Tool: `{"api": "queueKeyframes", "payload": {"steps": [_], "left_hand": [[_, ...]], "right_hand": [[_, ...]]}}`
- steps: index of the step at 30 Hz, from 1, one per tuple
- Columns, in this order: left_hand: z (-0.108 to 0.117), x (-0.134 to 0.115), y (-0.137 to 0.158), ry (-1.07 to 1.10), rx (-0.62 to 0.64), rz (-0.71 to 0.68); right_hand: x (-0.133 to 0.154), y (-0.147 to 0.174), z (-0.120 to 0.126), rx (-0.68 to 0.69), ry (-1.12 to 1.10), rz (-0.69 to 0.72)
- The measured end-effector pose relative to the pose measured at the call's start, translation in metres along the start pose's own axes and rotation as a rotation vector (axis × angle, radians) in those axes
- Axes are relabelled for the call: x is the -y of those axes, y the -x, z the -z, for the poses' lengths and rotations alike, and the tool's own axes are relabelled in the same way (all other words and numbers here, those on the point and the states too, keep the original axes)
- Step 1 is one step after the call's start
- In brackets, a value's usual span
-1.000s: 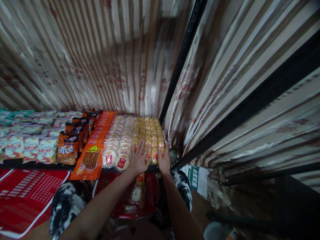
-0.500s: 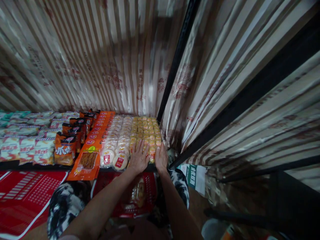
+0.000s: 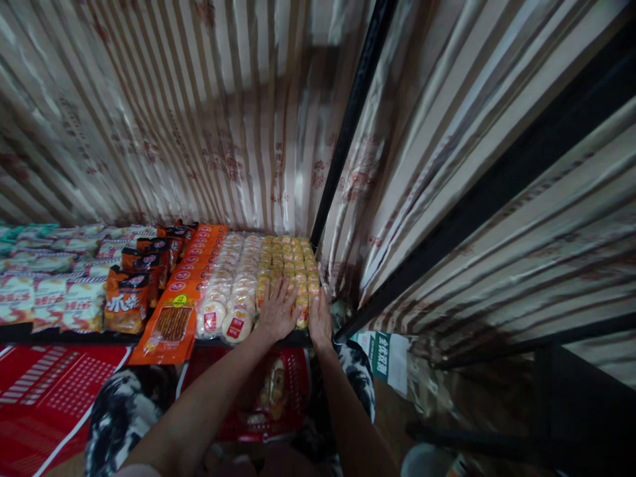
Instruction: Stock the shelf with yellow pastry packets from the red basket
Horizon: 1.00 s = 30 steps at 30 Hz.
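Rows of small yellow-wrapped snacks (image 3: 285,255) fill the right end of the black shelf (image 3: 293,339). My left hand (image 3: 279,311) lies over the front of these rows, fingers spread. At their right side, my right hand (image 3: 320,318) is held upright with its fingers stretched out along the outer row. Neither hand grips anything. Left of the yellow snacks stand two rows of round white cakes (image 3: 238,323) in clear wrap with red labels. Beside them lies a column of overlapping orange packets (image 3: 171,324) of stick-shaped snacks.
Orange-and-black bags (image 3: 126,301) and several rows of white packets (image 3: 82,305) line the shelf's left part. Red baskets (image 3: 59,397) sit below. Black posts (image 3: 342,149) and striped plastic sheeting (image 3: 223,99) stand behind and to the right.
The view has shifted slightly, so the shelf goods sit a little lower and further left. Both hands stay on the yellow-wrapped snacks with little visible movement.
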<state>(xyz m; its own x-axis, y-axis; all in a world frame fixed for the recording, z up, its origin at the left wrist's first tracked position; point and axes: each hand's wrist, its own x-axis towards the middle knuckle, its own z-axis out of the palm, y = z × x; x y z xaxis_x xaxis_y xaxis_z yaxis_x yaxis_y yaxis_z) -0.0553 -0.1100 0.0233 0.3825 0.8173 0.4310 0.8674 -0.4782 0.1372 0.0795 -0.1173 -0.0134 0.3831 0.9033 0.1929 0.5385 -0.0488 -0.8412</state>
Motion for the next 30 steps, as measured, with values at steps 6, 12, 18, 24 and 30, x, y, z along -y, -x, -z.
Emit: {"api": "queueKeyframes", "payload": {"steps": [6,12,18,24,30], "left_hand": [[-0.001,-0.002,0.003,0.004,0.018,-0.006],[-0.001,0.006,-0.004,-0.03,-0.03,0.019],[-0.002,0.02,-0.013,-0.051,-0.048,0.098],[-0.003,0.02,-0.011,-0.041,-0.009,0.101],[-0.004,0.026,-0.014,-0.055,-0.027,0.095]], "right_hand": [[0.003,0.0,0.002,0.038,-0.04,-0.048],[0.008,-0.014,0.006,0.003,-0.051,-0.068],[0.011,-0.025,0.003,0.057,-0.066,-0.059],[0.016,-0.025,0.003,0.095,-0.034,-0.052],[0.017,-0.019,0.003,-0.032,0.053,0.008]]}}
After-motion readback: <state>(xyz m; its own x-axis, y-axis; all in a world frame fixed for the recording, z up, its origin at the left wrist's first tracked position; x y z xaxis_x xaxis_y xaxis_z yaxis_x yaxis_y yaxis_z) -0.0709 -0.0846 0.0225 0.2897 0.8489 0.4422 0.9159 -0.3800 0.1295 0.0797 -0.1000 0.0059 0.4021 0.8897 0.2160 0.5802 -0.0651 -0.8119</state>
